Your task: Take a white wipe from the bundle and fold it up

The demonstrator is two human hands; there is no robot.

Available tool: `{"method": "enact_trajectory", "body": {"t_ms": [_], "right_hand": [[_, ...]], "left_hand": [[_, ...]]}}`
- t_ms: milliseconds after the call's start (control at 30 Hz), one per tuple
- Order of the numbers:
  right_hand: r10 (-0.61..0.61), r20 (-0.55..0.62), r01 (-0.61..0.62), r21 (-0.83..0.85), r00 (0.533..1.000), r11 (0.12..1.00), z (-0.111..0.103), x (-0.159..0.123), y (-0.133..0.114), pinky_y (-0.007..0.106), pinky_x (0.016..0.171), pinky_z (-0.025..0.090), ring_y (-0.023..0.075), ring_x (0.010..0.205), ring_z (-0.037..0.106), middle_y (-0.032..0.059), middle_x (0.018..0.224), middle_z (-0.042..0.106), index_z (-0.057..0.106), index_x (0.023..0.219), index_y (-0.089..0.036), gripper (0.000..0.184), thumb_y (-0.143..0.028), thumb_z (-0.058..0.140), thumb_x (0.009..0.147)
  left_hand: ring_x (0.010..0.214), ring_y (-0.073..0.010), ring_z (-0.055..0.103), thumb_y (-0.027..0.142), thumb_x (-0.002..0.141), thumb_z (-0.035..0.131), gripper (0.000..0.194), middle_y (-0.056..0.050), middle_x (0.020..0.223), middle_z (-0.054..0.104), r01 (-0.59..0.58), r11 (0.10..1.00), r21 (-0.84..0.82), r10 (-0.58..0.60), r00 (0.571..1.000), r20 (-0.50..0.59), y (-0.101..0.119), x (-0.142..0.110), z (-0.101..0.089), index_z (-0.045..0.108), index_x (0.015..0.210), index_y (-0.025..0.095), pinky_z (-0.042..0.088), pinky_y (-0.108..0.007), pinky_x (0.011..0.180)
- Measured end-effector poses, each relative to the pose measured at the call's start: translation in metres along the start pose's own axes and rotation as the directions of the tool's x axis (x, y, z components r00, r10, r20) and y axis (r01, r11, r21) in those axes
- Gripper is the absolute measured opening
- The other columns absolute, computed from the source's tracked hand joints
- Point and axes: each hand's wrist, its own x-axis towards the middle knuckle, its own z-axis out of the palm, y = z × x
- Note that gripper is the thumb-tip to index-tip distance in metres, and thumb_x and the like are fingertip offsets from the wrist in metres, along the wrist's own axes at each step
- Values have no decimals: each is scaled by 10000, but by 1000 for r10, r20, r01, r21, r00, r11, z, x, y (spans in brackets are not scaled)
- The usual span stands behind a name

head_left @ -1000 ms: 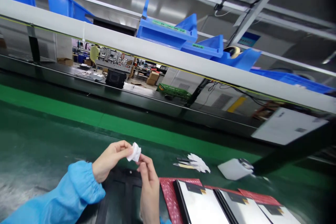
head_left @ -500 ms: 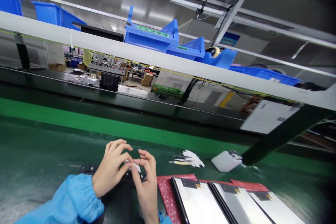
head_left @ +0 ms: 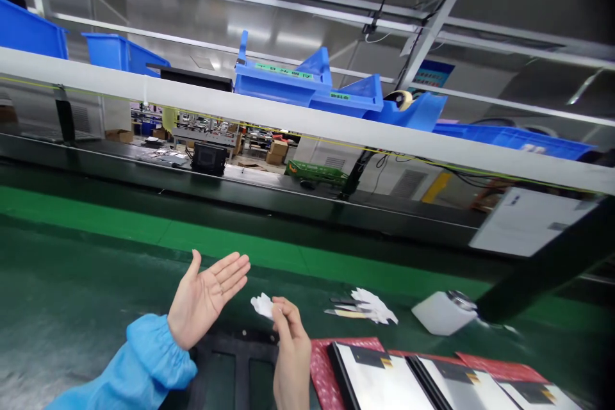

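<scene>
My left hand point(head_left: 204, 298) is open, palm up and fingers stretched out, holding nothing, with a light blue sleeve point(head_left: 139, 368) at its wrist. My right hand point(head_left: 291, 349) pinches a small crumpled white wipe point(head_left: 263, 305) between thumb and fingertips, just right of the left palm. Both hands hover over a black frame point(head_left: 230, 365) lying on the dark green belt point(head_left: 72, 295).
White panels with black edges point(head_left: 384, 384) lie on red sheets point(head_left: 321, 365) at the lower right. Tweezers and a crumpled white cloth point(head_left: 368, 306) lie on the belt beside a white dispenser bottle point(head_left: 442, 312). A white rail point(head_left: 288, 118) carries blue bins point(head_left: 307, 83) overhead.
My left hand let go of the wipe and opened palm up. The right hand kept the wipe and lifted slightly.
</scene>
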Motion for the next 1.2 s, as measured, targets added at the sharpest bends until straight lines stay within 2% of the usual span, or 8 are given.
{"method": "enact_trajectory", "body": {"t_ms": [500, 633, 700, 800, 867, 933, 1000, 1200], "right_hand": [[37, -96, -37, -4, 995, 999, -5, 6, 8, 264, 651, 340, 152, 727, 451, 12, 853, 567, 632, 878, -175, 307, -445, 665, 737], [60, -97, -59, 12, 994, 998, -5, 8, 13, 255, 653, 325, 132, 708, 420, -3, 883, 558, 627, 863, -184, 284, -439, 659, 743], [70, -101, -68, 21, 992, 997, -5, 9, 15, 252, 649, 318, 124, 693, 405, -10, 897, 558, 626, 876, -188, 285, -437, 660, 741], [89, -108, -85, 36, 990, 996, -6, 11, 17, 254, 637, 309, 117, 669, 384, -12, 905, 560, 628, 903, -184, 304, -433, 667, 732], [100, -107, -95, 47, 989, 994, -6, 11, 18, 257, 631, 307, 116, 658, 375, -12, 899, 563, 629, 918, -181, 316, -431, 669, 730], [106, -106, -101, 58, 989, 993, -6, 11, 19, 259, 627, 308, 117, 653, 369, -13, 887, 565, 627, 922, -179, 319, -429, 667, 728], [110, -111, -104, 66, 988, 992, -7, 11, 20, 260, 624, 308, 117, 652, 366, -15, 879, 564, 625, 918, -180, 313, -425, 665, 728], [116, -119, -108, 73, 986, 991, -7, 11, 20, 264, 625, 301, 118, 655, 370, -9, 900, 570, 628, 919, -173, 310, -414, 664, 727]], "left_hand": [[1392, -291, 167, 658, 903, 69, 804, -172, 1499, 215, -5, 1000, -5, 5, 999, 46, 3, -2, 15, 319, 1414, 90, 139, -499, 1143], [1407, -247, 93, 652, 874, -67, 775, -74, 1537, 120, -32, 941, 337, 22, 999, 33, 2, -4, 21, 183, 1464, 216, 221, -522, 1112], [1407, -252, 82, 632, 879, -80, 704, -49, 1545, 65, -67, 670, 739, 61, 997, 35, -1, -5, 22, 62, 1473, 282, 249, -552, 1087], [1394, -301, -108, 587, 908, 385, 687, -14, 1542, -65, -81, 102, 991, 159, 985, 64, -7, -7, 23, 76, 1465, 330, 33, -617, 1101], [1377, -326, -171, 380, 833, 640, 799, -1, 1541, -68, -92, -318, 944, 184, 970, 156, -11, -8, 22, 139, 1454, 349, -94, -648, 1068], [1395, -334, -98, 246, 796, 683, 867, -20, 1546, -8, -79, -715, 695, 130, 961, 243, -15, -9, 20, 129, 1455, 341, -57, -670, 1069], [1405, -330, -30, 236, 757, 721, 938, -39, 1546, 21, -70, -864, 499, 73, 963, 261, -17, -9, 17, 106, 1461, 317, 4, -663, 1087], [1410, -309, 16, 359, 759, 718, 948, -52, 1545, 22, -61, -911, 408, 49, 966, 252, -18, -10, 14, 97, 1468, 258, 65, -631, 1110]]}}
